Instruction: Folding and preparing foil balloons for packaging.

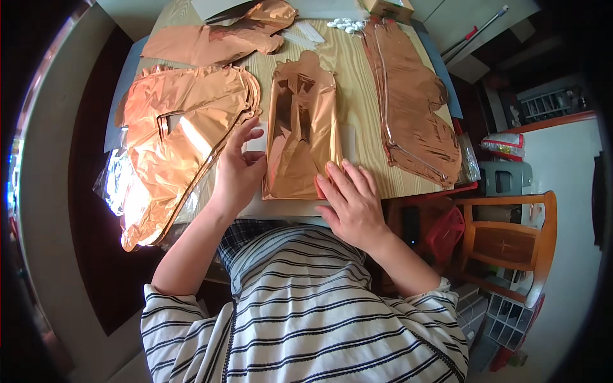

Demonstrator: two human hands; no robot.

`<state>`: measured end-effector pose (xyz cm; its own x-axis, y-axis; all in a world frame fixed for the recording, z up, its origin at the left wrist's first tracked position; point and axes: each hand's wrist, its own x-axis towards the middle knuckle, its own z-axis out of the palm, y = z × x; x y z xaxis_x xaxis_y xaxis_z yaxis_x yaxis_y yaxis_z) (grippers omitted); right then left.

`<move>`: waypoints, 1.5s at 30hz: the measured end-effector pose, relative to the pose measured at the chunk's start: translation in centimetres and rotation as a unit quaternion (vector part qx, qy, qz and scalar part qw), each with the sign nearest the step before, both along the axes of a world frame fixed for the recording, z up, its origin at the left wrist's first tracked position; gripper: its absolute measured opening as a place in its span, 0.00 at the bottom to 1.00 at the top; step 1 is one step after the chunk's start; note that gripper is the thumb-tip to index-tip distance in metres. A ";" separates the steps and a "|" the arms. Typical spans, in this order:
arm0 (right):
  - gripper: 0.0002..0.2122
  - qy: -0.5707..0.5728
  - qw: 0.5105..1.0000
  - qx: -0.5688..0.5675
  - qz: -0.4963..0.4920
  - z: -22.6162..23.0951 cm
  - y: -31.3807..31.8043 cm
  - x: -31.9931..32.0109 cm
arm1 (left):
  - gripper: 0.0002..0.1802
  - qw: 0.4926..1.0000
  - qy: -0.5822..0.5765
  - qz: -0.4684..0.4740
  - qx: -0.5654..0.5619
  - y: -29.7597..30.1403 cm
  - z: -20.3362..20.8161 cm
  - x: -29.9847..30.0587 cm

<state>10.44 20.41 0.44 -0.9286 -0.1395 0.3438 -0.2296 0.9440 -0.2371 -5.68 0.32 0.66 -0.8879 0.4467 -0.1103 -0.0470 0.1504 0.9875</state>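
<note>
A flat rose-gold foil balloon (300, 127) lies on the wooden table (357, 76) right in front of me. My left hand (239, 169) touches its left edge, fingers spread, beside a stack of flat foil balloons (179, 140). My right hand (351, 198) rests flat on its lower right corner at the table's near edge. Neither hand grips anything. A white sheet (348, 142) shows under the middle balloon.
Another long foil balloon (415, 108) lies on the right, one more (223, 38) at the back left. Small white pieces (345, 24) and white straws (306, 33) sit at the far edge. Clear plastic wrap (115, 179) hangs left. A wooden chair (511, 242) stands right.
</note>
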 end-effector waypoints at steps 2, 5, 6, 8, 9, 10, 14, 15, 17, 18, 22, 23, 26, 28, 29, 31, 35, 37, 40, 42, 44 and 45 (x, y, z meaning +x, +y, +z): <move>0.26 0.008 1.000 0.007 -0.006 -0.3 -0.1 0.0 | 0.37 1.000 0.000 0.000 0.000 -0.1 -0.3 -0.4; 0.26 0.016 1.000 0.015 -0.014 -0.5 -0.1 0.1 | 0.37 1.000 -0.012 -0.004 -0.012 0.0 -0.1 -0.6; 0.25 0.018 1.000 0.018 -0.018 -0.5 -0.1 0.1 | 0.37 1.000 -0.012 -0.003 -0.015 0.0 -0.1 -0.6; 0.23 0.033 0.999 -0.007 -0.022 -0.5 -0.1 0.2 | 0.36 1.000 -0.013 -0.002 -0.020 -0.1 -0.1 -0.5; 0.22 0.041 0.999 -0.019 -0.023 -0.5 0.0 0.2 | 0.36 1.000 -0.015 -0.004 -0.017 -0.1 -0.2 -0.4; 0.20 0.034 0.996 -0.063 -0.046 -0.4 0.1 0.4 | 0.35 1.000 -0.018 -0.005 -0.014 -0.2 -0.3 -0.2; 0.12 -0.022 0.953 -0.268 -0.140 0.5 1.3 0.6 | 0.35 0.999 -0.020 0.005 0.033 -0.5 -1.4 0.6; 0.11 -0.088 0.922 -0.338 -0.169 1.1 1.9 0.7 | 0.34 0.999 -0.022 0.008 0.037 -0.5 -1.6 0.7; 0.11 -0.206 0.840 -0.464 -0.191 1.3 3.5 0.4 | 0.34 0.999 -0.026 0.010 0.046 -0.5 -1.8 0.9; 0.11 -0.245 0.820 -0.482 -0.190 1.3 4.1 0.1 | 0.33 0.999 -0.022 0.011 0.048 -0.4 -2.0 0.9; 0.10 -0.369 0.763 -0.502 -0.175 2.6 4.9 -1.0 | 0.33 0.998 -0.020 0.018 0.059 -0.3 -2.2 1.0; 0.10 -0.383 0.752 -0.510 -0.166 2.7 5.1 -1.4 | 0.34 0.998 -0.023 0.019 0.063 -0.3 -2.1 1.0; 0.10 -0.401 0.698 -0.570 -0.163 3.0 5.3 -1.9 | 0.32 0.997 -0.018 0.016 0.068 -0.3 -2.0 1.1; 0.10 -0.405 0.661 -0.610 -0.167 3.1 5.3 -2.1 | 0.33 0.997 -0.027 0.016 0.068 -0.2 -1.7 1.1; 0.10 -0.406 0.645 -0.625 -0.170 3.1 5.4 -2.1 | 0.33 0.997 -0.032 0.017 0.069 -0.1 -1.6 1.1; 0.11 -0.419 0.614 -0.647 -0.166 2.9 5.6 -2.1 | 0.33 0.997 -0.032 0.015 0.065 -0.2 -1.6 1.1; 0.11 -0.454 0.604 -0.634 -0.165 2.6 5.7 -2.1 | 0.33 0.998 -0.027 0.013 0.050 -0.3 -1.5 1.0; 0.12 -0.462 0.620 -0.609 -0.178 2.8 5.4 -2.0 | 0.33 0.998 -0.029 0.017 0.050 -0.2 -1.3 1.2; 0.11 -0.471 0.635 -0.582 -0.190 3.2 5.0 -2.0 | 0.33 0.998 -0.032 0.021 0.049 -0.2 -1.2 1.2; 0.11 -0.475 0.641 -0.572 -0.189 3.2 4.9 -1.9 | 0.33 0.998 -0.032 0.023 0.045 -0.2 -1.2 1.2; 0.11 -0.469 0.653 -0.566 -0.182 3.1 4.9 -1.7 | 0.33 0.998 -0.032 0.028 0.037 -0.1 -1.1 1.3; 0.10 -0.466 0.659 -0.563 -0.178 3.0 4.9 -1.6 | 0.33 0.998 -0.028 0.028 0.040 -0.1 -1.2 1.3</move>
